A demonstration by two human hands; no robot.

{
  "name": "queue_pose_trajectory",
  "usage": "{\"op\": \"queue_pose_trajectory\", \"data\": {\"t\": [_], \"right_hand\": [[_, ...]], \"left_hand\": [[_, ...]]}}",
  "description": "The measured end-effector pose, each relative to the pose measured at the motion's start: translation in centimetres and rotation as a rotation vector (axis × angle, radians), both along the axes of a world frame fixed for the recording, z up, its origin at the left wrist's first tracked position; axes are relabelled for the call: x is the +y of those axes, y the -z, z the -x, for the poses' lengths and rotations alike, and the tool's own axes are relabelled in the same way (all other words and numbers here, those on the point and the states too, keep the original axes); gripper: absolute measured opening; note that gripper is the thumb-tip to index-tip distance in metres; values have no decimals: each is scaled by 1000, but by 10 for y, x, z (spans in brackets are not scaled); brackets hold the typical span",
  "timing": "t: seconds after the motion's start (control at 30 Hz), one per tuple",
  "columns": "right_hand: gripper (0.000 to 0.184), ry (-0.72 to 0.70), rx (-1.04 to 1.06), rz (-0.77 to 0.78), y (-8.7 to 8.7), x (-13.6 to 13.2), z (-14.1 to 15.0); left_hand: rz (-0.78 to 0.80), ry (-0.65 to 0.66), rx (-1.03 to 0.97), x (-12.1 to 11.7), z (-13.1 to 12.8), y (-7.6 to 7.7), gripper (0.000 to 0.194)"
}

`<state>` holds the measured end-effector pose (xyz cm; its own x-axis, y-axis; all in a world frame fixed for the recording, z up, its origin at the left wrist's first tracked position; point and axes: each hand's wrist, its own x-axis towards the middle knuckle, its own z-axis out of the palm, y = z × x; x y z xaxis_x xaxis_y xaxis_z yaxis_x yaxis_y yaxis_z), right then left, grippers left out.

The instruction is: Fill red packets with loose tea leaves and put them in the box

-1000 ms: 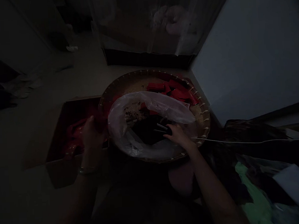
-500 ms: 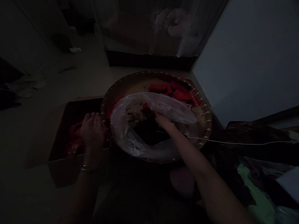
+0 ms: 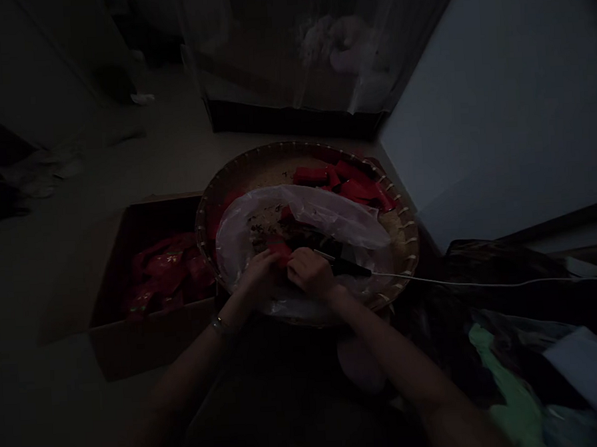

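Note:
My left hand [image 3: 258,276] and my right hand [image 3: 311,272] are close together over the front of a round bamboo tray [image 3: 202,222]. Both are closed on a small red packet [image 3: 278,247], whose lower part their fingers cover. Around them, inside the tray, lies a crumpled ring of clear plastic bag [image 3: 338,216], with dark loose leaf-like bits [image 3: 260,229] inside it. Just right of my right hand rests a black-handled corded tool [image 3: 351,267] with two slim light-coloured bars. Its exact kind is hard to make out in the dim light.
Several red packets [image 3: 359,183] lie at the tray's far right. A cardboard box [image 3: 149,335] of red wrappers [image 3: 165,270] stands left. A white cord [image 3: 462,283] runs right, above a pile with green cloth [image 3: 504,379]. A wall [image 3: 497,113] rises at right.
My right hand has left the corded tool, reached toward the tray's middle, then come back nearer. My left hand has moved from the box to the tray. Both now hold the red packet.

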<state>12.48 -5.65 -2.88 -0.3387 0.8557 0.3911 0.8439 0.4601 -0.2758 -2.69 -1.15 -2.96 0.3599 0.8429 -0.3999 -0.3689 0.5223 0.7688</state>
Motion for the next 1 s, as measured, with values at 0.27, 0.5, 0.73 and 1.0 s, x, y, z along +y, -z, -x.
{"op": "queue_pose_trajectory", "data": {"t": [0.27,0.5,0.73,1.0], "right_hand": [[56,157,304,4,-25,21,-13],[36,110,278,10,-22,23,-12],[31,50,390,94,-26,15,-13],[56,357,710,209,-17,8,0]], "left_hand": [[-37,249,-18,-6,4,-9,32],[-42,200,0,-6,6,-5,31],[-190,161,158,-8,6,-11,29],[-367,-329,319,-6,10,-12,27]]}}
